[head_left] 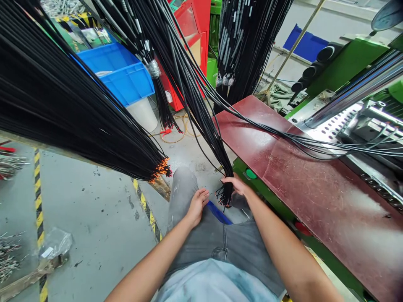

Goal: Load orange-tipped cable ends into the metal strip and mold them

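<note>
Two bare hands are sitting apart: the right hand [234, 183] is clasping a bundle of slim, smooth black cables [217, 142] near its bristly ends, while the left hand [197, 206] is curling loosely open by the gray trousers [208, 243]. Beyond, a maroon tabletop [302, 188] (glossy, scuffed) is stretching rightward; leftward, a thicker sheaf [78, 109] is showing orange tips [162, 168].

Both bare arms are slanting forward and inward from the lower part of the view. The left forearm [154, 260] is leading to a left hand [197, 206] that is hovering or resting by the left thigh [182, 195], its fingers curving loosely. The right forearm [277, 230] is extending slightly farther forward, and the right hand [236, 185] is gripping, with some fingers hiding from view.
</note>
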`<state>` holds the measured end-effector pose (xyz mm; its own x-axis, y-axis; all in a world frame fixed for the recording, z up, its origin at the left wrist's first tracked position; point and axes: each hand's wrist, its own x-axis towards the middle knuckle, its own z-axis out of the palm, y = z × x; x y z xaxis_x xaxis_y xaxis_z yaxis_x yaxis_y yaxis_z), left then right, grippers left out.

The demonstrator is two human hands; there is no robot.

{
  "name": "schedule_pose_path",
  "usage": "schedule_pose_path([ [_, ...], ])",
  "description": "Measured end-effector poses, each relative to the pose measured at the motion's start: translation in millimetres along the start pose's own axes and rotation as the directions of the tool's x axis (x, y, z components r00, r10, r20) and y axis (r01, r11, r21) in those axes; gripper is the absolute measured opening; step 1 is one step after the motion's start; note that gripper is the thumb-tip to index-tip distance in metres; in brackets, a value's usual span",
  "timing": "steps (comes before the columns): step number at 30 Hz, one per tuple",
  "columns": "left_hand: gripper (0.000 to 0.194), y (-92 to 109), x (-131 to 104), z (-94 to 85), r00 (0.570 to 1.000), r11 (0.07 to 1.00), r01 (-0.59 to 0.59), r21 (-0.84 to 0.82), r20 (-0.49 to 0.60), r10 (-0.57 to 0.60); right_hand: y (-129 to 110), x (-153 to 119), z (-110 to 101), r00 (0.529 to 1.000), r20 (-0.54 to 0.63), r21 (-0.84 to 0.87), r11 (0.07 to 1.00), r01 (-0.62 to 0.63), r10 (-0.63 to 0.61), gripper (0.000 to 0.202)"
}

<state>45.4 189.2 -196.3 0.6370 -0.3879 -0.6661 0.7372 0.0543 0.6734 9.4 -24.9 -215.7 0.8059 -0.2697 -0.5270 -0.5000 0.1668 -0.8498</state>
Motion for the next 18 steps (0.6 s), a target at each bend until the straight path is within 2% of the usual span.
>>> schedule_pose_path([
  [3, 0.039, 8, 4, 17.1, 0.998, 0.998, -0.04, 0.041, 0.052, 0.038, -1, -1, 5, 0.999, -0.031, -0.002, 1.0, 0.029, -0.029, 0.022],
  [5, 0.057, 15, 11, 36.7, 0.991, 0.994, -0.092, 0.051, 0.102, 0.087, -3, 0, 13, 0.997, -0.049, 0.009, 0.998, 0.065, -0.065, 0.021],
  [7, 0.066, 22, 21, 58.6, 0.977, 0.988, -0.145, 0.053, 0.168, 0.135, -6, -1, 21, 0.993, -0.059, 0.037, 0.994, 0.107, -0.105, 0.02],
  [9, 0.054, 26, 30, 77.3, 0.961, 0.982, -0.182, 0.058, 0.224, 0.165, -8, -5, 29, 0.987, -0.089, 0.086, 0.986, 0.143, -0.136, 0.019],
  [11, 0.033, 28, 35, 89.0, 0.953, 0.977, -0.201, 0.072, 0.246, 0.178, -7, -18, 36, 0.974, -0.178, 0.153, 0.974, 0.166, -0.138, 0.026],
  [13, 0.022, 29, 33, 93.4, 0.953, 0.974, -0.209, 0.084, 0.242, 0.183, -2, -42, 44, 0.944, -0.317, 0.248, 0.953, 0.175, -0.091, 0.045],
  [15, 0.024, 29, 25, 92.8, 0.956, 0.976, -0.201, 0.087, 0.236, 0.176, 8, -73, 57, 0.897, -0.442, 0.385, 0.907, 0.173, 0.017, 0.06],
  [16, 0.027, 30, 18, 91.6, 0.957, 0.978, -0.191, 0.084, 0.236, 0.167, 13, -90, 65, 0.877, -0.472, 0.469, 0.868, 0.164, 0.089, 0.06],
  [18, 0.032, 33, 2, 88.6, 0.958, 0.984, -0.163, 0.071, 0.252, 0.14, 22, -120, 84, 0.867, -0.443, 0.65, 0.748, 0.135, 0.228, 0.05],
])
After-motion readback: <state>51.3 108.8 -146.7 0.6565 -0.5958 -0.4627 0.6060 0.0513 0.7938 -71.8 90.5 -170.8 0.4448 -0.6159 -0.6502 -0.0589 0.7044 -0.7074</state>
